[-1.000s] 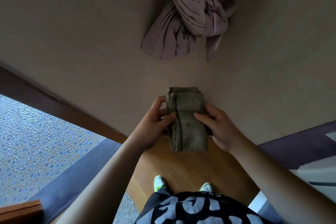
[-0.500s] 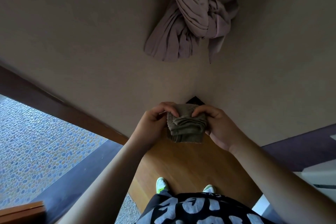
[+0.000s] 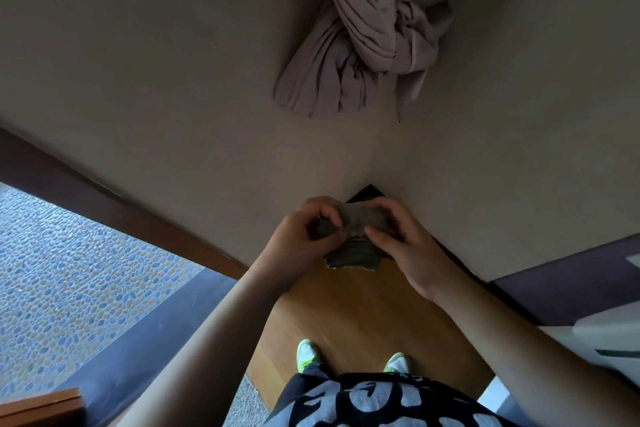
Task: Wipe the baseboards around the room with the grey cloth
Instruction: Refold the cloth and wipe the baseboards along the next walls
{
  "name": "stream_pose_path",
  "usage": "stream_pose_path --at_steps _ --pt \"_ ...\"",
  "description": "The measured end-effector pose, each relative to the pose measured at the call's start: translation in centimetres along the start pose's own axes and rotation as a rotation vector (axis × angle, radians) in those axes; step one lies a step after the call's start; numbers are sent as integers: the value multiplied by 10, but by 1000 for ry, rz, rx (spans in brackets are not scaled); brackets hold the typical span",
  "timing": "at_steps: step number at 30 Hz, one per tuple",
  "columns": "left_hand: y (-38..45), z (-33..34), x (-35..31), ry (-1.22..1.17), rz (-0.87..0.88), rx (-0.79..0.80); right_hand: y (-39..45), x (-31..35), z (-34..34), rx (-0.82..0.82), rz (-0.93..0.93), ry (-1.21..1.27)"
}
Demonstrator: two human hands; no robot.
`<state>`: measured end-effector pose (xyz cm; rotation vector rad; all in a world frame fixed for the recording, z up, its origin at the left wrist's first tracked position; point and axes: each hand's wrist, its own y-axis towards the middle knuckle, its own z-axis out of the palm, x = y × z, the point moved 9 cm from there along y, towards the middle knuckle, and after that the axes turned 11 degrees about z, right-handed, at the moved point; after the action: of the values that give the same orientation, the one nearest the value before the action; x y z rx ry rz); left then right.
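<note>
Two shoes [image 3: 308, 354] stand on the wood floor [image 3: 363, 315]. Above them, the left hand [image 3: 298, 239] and right hand [image 3: 405, 246] pinch the folded cloth [image 3: 353, 246] between curled fingers. The dark baseboard [image 3: 367, 191] lies farther ahead and lower, in the floor's corner, a bit nearer the right hand.

Both hands are meeting in front of the room corner, left hand [image 3: 298, 239] on the left & right hand [image 3: 405, 246] on the right, w/ the cloth [image 3: 353, 243] sitting between them. Knotted curtain [image 3: 367, 35] is hanging above, against the walls. Baseboard [image 3: 464, 270] is running along the right wall, behind the right wrist. Shoes [image 3: 307, 354] are standing on the floor [image 3: 356, 315] below the hands. Pebbled flooring [image 3: 79, 260] is lying off to the left.
</note>
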<state>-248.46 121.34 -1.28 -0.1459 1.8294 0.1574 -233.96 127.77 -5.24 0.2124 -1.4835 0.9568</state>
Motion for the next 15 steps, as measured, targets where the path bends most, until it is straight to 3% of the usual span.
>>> stream_pose_path --at_steps 5,11,13,15 --pt "-3 7 5 -350 -58 -5 0 -18 9 135 205 121" --pt "-14 25 31 -659 -348 13 -5 2 6 70 98 -34" --pt "-17 27 28 -649 -359 -7 -5 7 6 43 71 -75" --pt "-16 20 25 -452 -295 -34 -4 8 5 22 62 -122"
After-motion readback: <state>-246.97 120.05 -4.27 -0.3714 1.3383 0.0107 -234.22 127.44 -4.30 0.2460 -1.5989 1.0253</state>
